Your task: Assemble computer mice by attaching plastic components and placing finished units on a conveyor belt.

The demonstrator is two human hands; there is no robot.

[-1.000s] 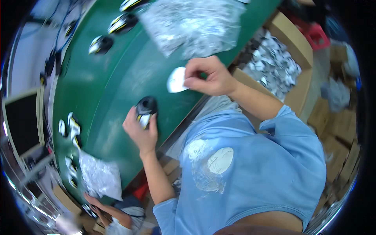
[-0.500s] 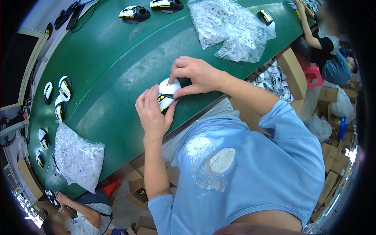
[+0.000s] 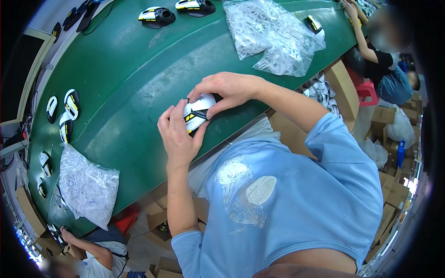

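Note:
A rounded white, black and yellow moulded plastic shell point(image 3: 200, 107) is between my two hands at the green table's near side. My left hand point(image 3: 180, 134) grips its left side, with fingers on top and the thumb along the near edge. Curled over the shell's far end, my right hand point(image 3: 229, 90) has its thumb pressed on the right side. Both hands cover parts of the shell, and its underside is hidden. A black portion shows beside the right thumb.
Similar shells point(image 3: 156, 16) stand on the green table point(image 3: 153, 60), several of them at the left. A clear bag of white pieces point(image 3: 273, 37) lies far right, another bag point(image 3: 88, 185) near left. An open carton point(image 3: 340, 85) holds white curved strips. Two co-workers sit at the table's ends.
My right hand's fingers have shifted from a raised pinch on the shell's white top to a flatter hold over its far end. The left hand keeps its grip.

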